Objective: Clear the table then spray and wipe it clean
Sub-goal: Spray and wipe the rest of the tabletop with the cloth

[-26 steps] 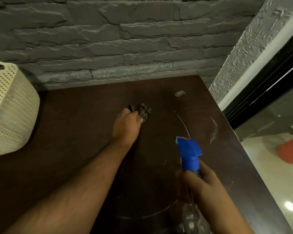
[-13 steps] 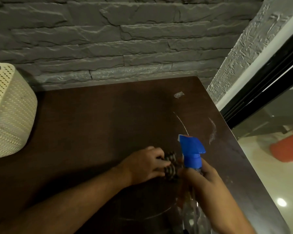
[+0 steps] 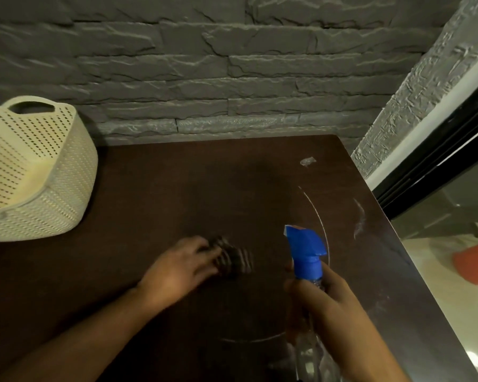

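Note:
A dark brown table (image 3: 177,194) fills the view. My left hand (image 3: 177,268) presses a dark striped cloth (image 3: 236,259) flat on the table's middle; both look motion-blurred. Just right of it, my right hand (image 3: 326,301) grips a clear spray bottle (image 3: 307,351) with a blue trigger head (image 3: 305,249), held upright above the table's near right part. White smear marks (image 3: 358,219) and a thin curved streak (image 3: 319,216) show on the right side of the table.
A cream perforated plastic basket (image 3: 36,175) stands on the table at the far left. A small crumpled clear scrap (image 3: 307,161) lies near the far right corner. A grey stone wall (image 3: 232,78) backs the table; the right edge drops to a pale floor with an orange object (image 3: 475,263).
My left hand swept the cloth from the table's far middle toward me, close to the bottle, and has now slid a little left. The bottle hand stayed nearly in place.

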`<state>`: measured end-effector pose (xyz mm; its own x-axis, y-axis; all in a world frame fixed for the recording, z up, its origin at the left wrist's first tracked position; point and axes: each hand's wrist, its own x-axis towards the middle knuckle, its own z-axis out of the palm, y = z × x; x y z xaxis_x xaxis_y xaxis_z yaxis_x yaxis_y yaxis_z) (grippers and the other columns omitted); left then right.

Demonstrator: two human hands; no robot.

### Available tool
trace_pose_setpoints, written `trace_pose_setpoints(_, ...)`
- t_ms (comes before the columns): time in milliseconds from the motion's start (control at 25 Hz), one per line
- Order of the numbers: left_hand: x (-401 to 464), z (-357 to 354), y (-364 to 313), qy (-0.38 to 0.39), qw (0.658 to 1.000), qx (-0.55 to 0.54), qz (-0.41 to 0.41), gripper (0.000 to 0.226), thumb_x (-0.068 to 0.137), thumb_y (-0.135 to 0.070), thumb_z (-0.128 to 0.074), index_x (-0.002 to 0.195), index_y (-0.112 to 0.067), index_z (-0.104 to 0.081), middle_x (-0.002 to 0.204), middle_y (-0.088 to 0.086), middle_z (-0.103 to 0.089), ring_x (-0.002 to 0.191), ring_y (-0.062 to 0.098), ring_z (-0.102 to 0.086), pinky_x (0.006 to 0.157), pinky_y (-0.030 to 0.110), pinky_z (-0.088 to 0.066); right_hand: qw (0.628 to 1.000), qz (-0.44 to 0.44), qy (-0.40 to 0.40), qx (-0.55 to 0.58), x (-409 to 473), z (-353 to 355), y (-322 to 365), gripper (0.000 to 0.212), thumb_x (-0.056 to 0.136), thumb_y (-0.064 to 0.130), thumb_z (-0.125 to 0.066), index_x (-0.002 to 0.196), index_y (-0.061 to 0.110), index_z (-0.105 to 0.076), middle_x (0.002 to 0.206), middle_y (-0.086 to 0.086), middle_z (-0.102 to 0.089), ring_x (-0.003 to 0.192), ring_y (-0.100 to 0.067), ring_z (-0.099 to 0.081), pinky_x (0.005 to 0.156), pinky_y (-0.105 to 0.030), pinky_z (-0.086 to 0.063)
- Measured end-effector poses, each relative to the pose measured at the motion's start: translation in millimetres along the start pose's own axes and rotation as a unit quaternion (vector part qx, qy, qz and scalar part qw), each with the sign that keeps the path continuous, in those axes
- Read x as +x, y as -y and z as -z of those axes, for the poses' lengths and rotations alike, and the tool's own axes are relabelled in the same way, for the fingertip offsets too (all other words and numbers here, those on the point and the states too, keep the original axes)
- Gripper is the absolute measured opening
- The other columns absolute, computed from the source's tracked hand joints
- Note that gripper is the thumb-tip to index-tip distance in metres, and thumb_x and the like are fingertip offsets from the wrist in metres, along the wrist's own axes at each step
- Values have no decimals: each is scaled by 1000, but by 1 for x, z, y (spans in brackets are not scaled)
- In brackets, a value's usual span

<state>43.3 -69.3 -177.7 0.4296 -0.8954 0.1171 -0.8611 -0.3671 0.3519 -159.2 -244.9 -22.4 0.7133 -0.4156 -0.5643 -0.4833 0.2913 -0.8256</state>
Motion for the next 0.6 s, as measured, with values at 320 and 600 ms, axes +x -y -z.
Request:
trace_pose_setpoints(320, -40, -4, -36, 1, 999, 44, -21, 39, 88, -48, -44, 113, -28, -66, 103, -5, -58, 84, 10, -61, 69, 21, -53, 999, 30, 35, -26, -18, -20, -9, 20, 81, 13, -63, 98, 25, -61, 52, 4, -59, 52, -17, -55, 60, -37, -52)
trace_pose_setpoints(600, -51, -17, -89, -38, 992, 6, 119, 37, 90, -46, -45, 115, -28, -66, 106, -3, -59, 89, 15, -62, 75, 24, -51, 997, 42, 59, -38, -46, -8, -31, 18, 83, 14, -60, 98, 23, -60, 52, 6, -57, 51, -15, -56, 58, -32, -55)
